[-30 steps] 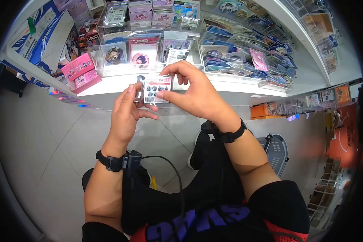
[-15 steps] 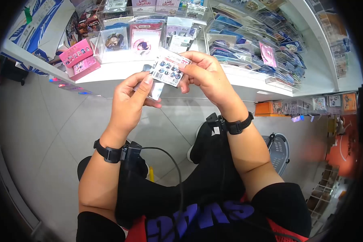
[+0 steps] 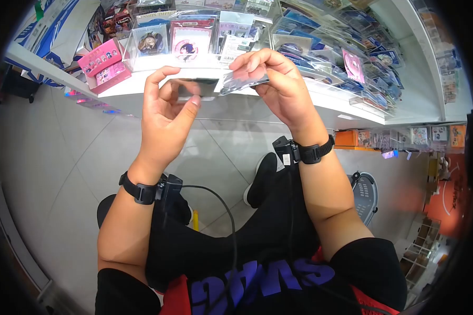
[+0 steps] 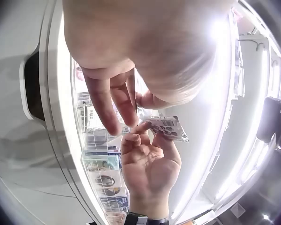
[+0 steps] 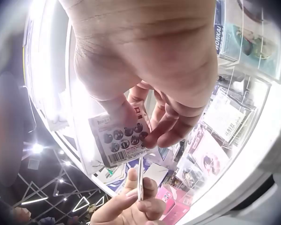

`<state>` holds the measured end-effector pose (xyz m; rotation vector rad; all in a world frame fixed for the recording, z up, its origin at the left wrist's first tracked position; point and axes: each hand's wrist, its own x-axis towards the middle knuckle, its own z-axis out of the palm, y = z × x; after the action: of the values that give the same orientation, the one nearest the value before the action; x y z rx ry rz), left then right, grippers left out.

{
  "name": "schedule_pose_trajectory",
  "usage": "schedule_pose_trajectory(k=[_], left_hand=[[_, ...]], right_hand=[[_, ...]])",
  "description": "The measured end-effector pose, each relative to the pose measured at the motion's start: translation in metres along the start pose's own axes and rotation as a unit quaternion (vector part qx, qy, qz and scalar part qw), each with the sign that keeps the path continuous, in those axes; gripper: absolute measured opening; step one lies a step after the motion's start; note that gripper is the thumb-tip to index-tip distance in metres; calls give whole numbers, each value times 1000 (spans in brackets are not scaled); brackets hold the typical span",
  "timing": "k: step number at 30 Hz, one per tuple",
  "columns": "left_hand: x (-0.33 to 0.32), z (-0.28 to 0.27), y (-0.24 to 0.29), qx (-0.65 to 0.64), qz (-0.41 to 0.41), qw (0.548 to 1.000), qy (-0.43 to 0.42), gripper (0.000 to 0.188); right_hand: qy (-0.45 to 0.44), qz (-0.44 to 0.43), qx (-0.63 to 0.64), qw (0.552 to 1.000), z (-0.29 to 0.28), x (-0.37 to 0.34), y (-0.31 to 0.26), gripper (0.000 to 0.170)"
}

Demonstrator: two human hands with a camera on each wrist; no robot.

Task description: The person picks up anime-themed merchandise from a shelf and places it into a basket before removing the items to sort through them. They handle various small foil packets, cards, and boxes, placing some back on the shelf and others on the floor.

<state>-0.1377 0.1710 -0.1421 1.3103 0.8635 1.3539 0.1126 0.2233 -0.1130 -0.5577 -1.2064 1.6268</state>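
Note:
Two small foil packets are held apart above the floor just in front of the white shelf. My left hand [image 3: 163,107] pinches one blurred, dark and silvery packet [image 3: 197,90] between thumb and fingers; the right wrist view shows this packet [image 5: 140,180] edge-on. In my right hand [image 3: 284,89] the other silvery packet [image 3: 240,82] is gripped by thumb and fingertips and tilted. Its printed face [image 5: 124,140], seen in the right wrist view, bears several round character pictures and a barcode.
A pink box [image 3: 105,64] stands at the shelf's [image 3: 142,84] left end. Clear bins hold upright badge packs [image 3: 192,42] behind the hands and many flat sleeved packs [image 3: 320,52] to the right. A grey basket [image 3: 363,197] sits on the floor at right.
The packets, overlapped half a second ago, are now separated, one in each hand. The right hand has moved right and tilted its packet; the left one's packet has turned nearly edge-on.

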Motion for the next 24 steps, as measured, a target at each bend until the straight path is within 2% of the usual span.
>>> schedule_pose_trajectory(k=[1, 4, 5, 6, 8, 11, 12, 16, 17, 18, 19, 20, 23, 24], left_hand=[[0, -5, -3, 2, 22, 1000, -15, 36], [5, -14, -5, 70, 125, 989, -47, 19], [2, -5, 4, 29, 83, 996, -6, 16], [4, -8, 2, 67, 122, 990, -21, 15], [5, -4, 4, 60, 142, 988, -10, 15], [0, -6, 3, 22, 87, 996, -19, 16], [-1, -10, 0, 31, 76, 996, -38, 18], [-5, 0, 10, 60, 50, 997, -13, 29], [-2, 4, 10, 76, 65, 995, -12, 38], [-3, 12, 18, 49, 35, 998, 2, 47], [-4, 12, 26, 31, 15, 999, -10, 47], [-5, 9, 29, 11, -8, 1000, -23, 47], [-3, -5, 15, -5, -72, 997, 17, 56], [-2, 0, 19, -29, -63, 997, 38, 61]], right_hand=[[-3, 4, 14, 1000, -2, -1, 1, 20], [-13, 8, 53, 998, -7, -2, 2, 19], [-16, 6, 63, 998, -9, -1, 2, 19], [-19, 3, 73, 997, -9, -2, 1, 18], [-27, 10, 83, 996, -9, -2, 0, 18], [-45, 30, 94, 994, -10, -3, -1, 19], [-47, 40, 93, 994, -9, -3, -1, 18], [-49, 105, 70, 991, 3, -8, -5, 14], [-46, 124, 66, 989, 3, -9, -3, 13], [-46, 139, 64, 987, 6, -9, -2, 13], [-36, 159, 49, 985, 9, -11, -5, 15], [-44, 150, 38, 987, 9, -10, -2, 19], [-50, 131, 27, 990, 12, -13, 3, 19], [-48, 118, 21, 992, 18, -12, 2, 19]])
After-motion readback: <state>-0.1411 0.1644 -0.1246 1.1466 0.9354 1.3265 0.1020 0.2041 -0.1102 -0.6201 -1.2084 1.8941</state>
